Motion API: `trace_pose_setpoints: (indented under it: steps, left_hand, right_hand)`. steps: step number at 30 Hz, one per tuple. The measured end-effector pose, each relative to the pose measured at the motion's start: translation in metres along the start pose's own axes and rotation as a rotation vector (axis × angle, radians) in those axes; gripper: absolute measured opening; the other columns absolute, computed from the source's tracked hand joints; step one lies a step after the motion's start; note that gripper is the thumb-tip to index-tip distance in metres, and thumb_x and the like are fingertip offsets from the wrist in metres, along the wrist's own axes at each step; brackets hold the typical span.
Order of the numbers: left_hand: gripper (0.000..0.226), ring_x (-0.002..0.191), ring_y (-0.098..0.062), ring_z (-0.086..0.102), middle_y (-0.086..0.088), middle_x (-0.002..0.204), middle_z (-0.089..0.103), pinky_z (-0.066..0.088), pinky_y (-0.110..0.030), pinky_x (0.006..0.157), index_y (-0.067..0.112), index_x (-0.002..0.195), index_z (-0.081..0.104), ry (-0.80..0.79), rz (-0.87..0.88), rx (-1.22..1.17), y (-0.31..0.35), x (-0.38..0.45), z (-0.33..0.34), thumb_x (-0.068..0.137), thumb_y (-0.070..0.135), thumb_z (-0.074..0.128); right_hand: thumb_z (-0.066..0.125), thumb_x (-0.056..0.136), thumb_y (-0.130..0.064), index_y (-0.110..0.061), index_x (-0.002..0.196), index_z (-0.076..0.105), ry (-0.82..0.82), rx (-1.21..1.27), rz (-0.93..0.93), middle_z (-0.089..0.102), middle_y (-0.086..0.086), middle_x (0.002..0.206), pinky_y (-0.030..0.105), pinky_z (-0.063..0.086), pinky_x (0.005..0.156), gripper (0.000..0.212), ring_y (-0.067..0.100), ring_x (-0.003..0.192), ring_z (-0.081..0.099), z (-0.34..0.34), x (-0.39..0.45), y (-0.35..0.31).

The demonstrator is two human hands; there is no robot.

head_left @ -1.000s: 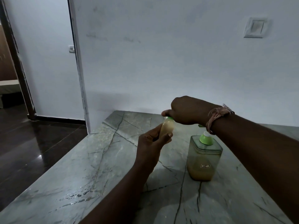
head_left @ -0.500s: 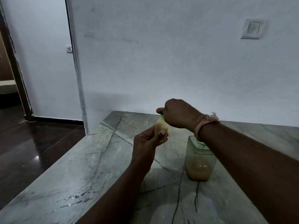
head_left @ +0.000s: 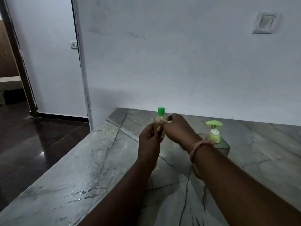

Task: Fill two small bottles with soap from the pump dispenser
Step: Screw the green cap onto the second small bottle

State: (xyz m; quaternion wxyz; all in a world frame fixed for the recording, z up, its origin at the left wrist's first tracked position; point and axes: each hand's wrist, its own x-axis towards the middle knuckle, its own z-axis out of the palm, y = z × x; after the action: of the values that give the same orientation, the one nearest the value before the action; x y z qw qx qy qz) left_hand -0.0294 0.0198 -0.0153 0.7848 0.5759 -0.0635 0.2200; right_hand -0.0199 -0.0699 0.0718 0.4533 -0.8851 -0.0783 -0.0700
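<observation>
We see the small bottle point(head_left: 160, 122) upright, green cap point(head_left: 161, 111) on. Left hand point(head_left: 150, 139) fingers curl round its body; right hand point(head_left: 178, 129) fingers pinch its side.

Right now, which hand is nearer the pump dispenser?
Right. The right hand is just left of the pump dispenser, touching the small bottle; the left hand holds that bottle farther left.
</observation>
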Motion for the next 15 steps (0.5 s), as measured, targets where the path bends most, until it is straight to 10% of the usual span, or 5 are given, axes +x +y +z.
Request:
trace_pose_setpoints:
  steps: [5,9,15]
  left_hand:
    - [0.036,0.116,-0.026,0.067,-0.010,0.123,0.072,0.053,-0.046,0.102,0.015,0.128,0.067,0.058,-0.098,0.021,-0.004,0.007,-0.002,0.100,0.001,0.048]
    - [0.059,0.140,-0.009,0.041,0.003,0.156,0.044,0.035,-0.028,0.110,0.024,0.150,0.044,0.259,-0.117,0.105,0.002,0.008,-0.003,0.098,-0.005,0.041]
    - [0.064,0.139,-0.017,0.045,-0.002,0.152,0.049,0.039,-0.038,0.116,0.023,0.148,0.047,0.270,-0.121,0.148,0.001,0.004,-0.003,0.093,-0.011,0.041]
  right_hand:
    - [0.062,0.088,-0.022,-0.018,0.103,0.064,0.050,0.346,0.055,0.067,0.004,0.097,0.045,0.055,0.087,0.015,0.021,0.090,0.064,0.034,0.007,0.029]
    - [0.067,0.083,-0.023,-0.014,0.103,0.063,0.172,0.147,0.053,0.068,0.004,0.102,0.037,0.052,0.089,0.023,0.025,0.096,0.063,0.054,0.036,0.033]
    - [0.057,0.088,-0.018,-0.010,0.106,0.060,0.204,-0.081,0.057,0.065,0.010,0.108,0.030,0.047,0.084,0.019,0.029,0.102,0.061,0.081,0.078,0.044]
